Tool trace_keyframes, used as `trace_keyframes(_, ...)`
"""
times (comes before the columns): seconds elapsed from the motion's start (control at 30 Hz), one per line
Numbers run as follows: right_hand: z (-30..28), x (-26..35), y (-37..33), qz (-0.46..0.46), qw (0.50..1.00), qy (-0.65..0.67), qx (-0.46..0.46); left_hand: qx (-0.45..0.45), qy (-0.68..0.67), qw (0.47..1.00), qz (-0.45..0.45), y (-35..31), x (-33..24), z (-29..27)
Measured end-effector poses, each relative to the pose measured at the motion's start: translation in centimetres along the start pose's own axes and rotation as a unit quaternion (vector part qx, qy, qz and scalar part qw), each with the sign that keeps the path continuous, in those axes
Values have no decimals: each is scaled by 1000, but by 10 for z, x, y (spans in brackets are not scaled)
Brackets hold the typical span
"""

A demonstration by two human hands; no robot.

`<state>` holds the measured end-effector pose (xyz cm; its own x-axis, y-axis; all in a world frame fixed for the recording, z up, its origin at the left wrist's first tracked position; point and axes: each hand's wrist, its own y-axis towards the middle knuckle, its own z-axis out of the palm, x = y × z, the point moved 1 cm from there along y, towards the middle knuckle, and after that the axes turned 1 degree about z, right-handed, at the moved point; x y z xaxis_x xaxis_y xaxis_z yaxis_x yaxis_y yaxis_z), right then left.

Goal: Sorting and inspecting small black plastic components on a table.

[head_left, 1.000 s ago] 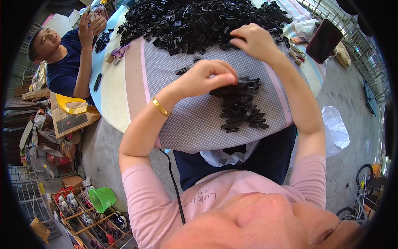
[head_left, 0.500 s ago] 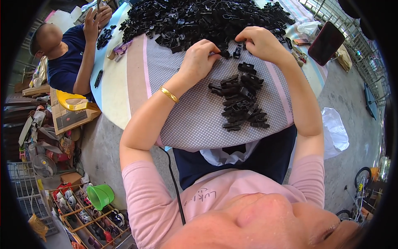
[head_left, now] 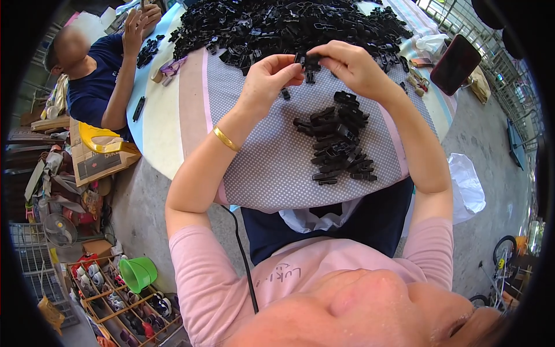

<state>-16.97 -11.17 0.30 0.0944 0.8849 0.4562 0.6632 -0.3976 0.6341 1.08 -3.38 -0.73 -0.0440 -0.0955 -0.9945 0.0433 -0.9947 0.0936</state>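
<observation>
In front of the big heap of small black plastic parts (head_left: pixel 277 32), my hands meet. Between thumb and fingers my left hand (head_left: pixel 267 80) pinches a black plastic part (head_left: pixel 299 60). My right hand (head_left: pixel 351 66) has its fingers closed on the same part or on one joined to it; the fingertips hide where they touch. Just below my left fingers a loose black piece (head_left: pixel 285 93) lies on the dotted cloth (head_left: pixel 260 168). Nearer to me is a smaller pile of longer black plastic parts (head_left: pixel 341 139).
At the table's right edge a dark phone (head_left: pixel 455 65) stands on a holder. Across the left side sits another person (head_left: pixel 95 75) with raised hands. A dark cable (head_left: pixel 240 243) runs past my left arm. On the floor are a white bag (head_left: pixel 467 185) and a green bucket (head_left: pixel 137 273).
My hands were apart and low over the heap's near edge; now they have come together at a black part. My left hand shifted slightly left, and my right hand moved left.
</observation>
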Motion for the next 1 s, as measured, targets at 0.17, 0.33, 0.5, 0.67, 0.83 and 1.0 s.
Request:
trace_keyframes(0.17, 5, 12, -2, -9, 1000, -7, 28, 4, -40, 999, -33, -2, -1, -1)
trace_keyframes(0.33, 1, 19, -1, 16, 998, -36, 50, 17, -77, 995, -57, -4, 6, -2)
trace_keyframes(0.5, 4, 16, -2, 57, 997, 46, 28, 14, -63, 996, -53, -3, 3, -2)
trace_keyframes(0.67, -1, 20, -2, 134, 986, 76, 58, 25, 118, 992, 33, -10, -7, 6)
trace_keyframes(0.83, -1, 23, 0, 40, 999, 10, -25, 21, 208, 974, 92, -10, -16, 4)
trace_keyframes(1.0, -6, 21, 0, 35, 997, 43, 44, 55, 208, 969, 119, -9, -16, 7)
